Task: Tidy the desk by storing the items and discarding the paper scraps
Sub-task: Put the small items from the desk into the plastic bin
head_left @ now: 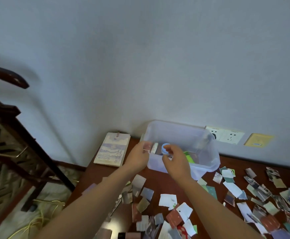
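Both hands over bin [208,163]: left [137,156] pinches pink piece [148,145], right [176,163] holds blue roll [165,146].

I see the clear plastic storage box [208,167] at the back of the dark wooden desk [159,182], the spiral-bound paper notebook [112,149] just left of it. Torn paper scraps [168,200] lie scattered before it and rightward.

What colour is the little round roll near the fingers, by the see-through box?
The roll is light blue. It shows best in the head view.
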